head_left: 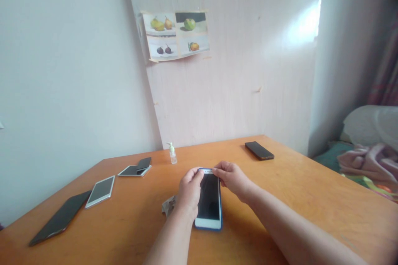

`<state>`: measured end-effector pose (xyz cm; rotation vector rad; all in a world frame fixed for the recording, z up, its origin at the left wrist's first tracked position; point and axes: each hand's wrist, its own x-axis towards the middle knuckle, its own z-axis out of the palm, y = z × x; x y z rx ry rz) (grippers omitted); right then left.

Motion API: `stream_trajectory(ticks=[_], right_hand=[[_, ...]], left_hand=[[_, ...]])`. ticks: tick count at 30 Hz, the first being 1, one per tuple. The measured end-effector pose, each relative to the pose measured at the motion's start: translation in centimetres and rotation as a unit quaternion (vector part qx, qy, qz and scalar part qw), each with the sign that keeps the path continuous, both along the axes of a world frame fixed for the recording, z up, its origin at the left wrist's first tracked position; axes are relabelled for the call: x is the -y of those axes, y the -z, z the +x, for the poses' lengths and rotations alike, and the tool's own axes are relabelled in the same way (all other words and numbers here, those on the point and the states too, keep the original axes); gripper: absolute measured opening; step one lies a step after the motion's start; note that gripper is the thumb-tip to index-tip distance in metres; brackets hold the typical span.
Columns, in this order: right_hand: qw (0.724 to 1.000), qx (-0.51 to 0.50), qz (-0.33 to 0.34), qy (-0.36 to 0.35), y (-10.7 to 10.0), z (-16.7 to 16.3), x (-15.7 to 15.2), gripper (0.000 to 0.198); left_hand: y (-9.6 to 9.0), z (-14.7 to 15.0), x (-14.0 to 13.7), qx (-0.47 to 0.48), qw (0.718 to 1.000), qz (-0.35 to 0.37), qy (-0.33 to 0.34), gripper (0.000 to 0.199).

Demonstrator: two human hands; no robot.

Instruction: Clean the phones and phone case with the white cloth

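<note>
A white smartphone [209, 198] with a dark screen and a blue case edge is in front of me, its lower end toward me. My left hand [189, 190] grips its top left corner, thumb on the front. On the opposite corner, my right hand [231, 178] pinches the top edge between thumb and fingers. Both hands are closed on the phone. A crumpled greyish cloth [168, 205] lies on the table, partly hidden behind my left hand and forearm.
The wooden table [124, 223] holds a small clear pump bottle [173, 155] and a black phone [259, 150] at the back. To the left lie a long black device [62, 217], a white tablet [100, 191], and a dark phone [144, 163] on another white device [129, 171].
</note>
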<state>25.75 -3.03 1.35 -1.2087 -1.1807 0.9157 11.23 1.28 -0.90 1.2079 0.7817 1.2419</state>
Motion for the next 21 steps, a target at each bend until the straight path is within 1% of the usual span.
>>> stream_trajectory(ticks=[3,6,8,12,14,16,18,21], right_hand=[[1.0,-0.003,-0.015,0.001,0.3,0.1,-0.1,0.024],[0.999,-0.017,-0.034,-0.033,0.5,0.1,-0.1,0.028],[0.999,-0.013,-0.031,-0.041,0.5,0.0,-0.1,0.028],[1.0,0.018,-0.014,-0.009,0.3,-0.2,-0.1,0.022],[1.0,0.023,-0.016,0.001,0.2,-0.2,-0.1,0.022],[1.0,0.018,-0.025,-0.001,0.0,-0.3,0.1,0.026],[0.999,0.018,-0.044,-0.022,-0.4,-0.4,0.5,0.033],[0.993,0.045,-0.082,-0.076,-0.9,-1.0,1.4,0.04]], left_hand=[[0.0,0.0,-0.1,0.008,1.0,-0.01,0.015,0.04],[0.0,-0.1,-0.2,0.008,1.0,-0.012,0.025,0.041],[0.0,-0.2,-0.2,0.0,1.0,-0.001,0.02,0.042],[0.0,-0.2,-0.2,-0.017,0.999,0.015,0.023,0.04],[-0.1,-0.2,-0.1,-0.009,1.0,0.004,0.029,0.039],[-0.4,-0.3,-0.1,0.02,0.999,-0.019,0.033,0.038],[-0.7,-0.6,-0.2,0.065,0.997,-0.048,0.017,0.036],[-1.3,-1.2,-0.7,0.134,0.986,-0.085,-0.059,0.033]])
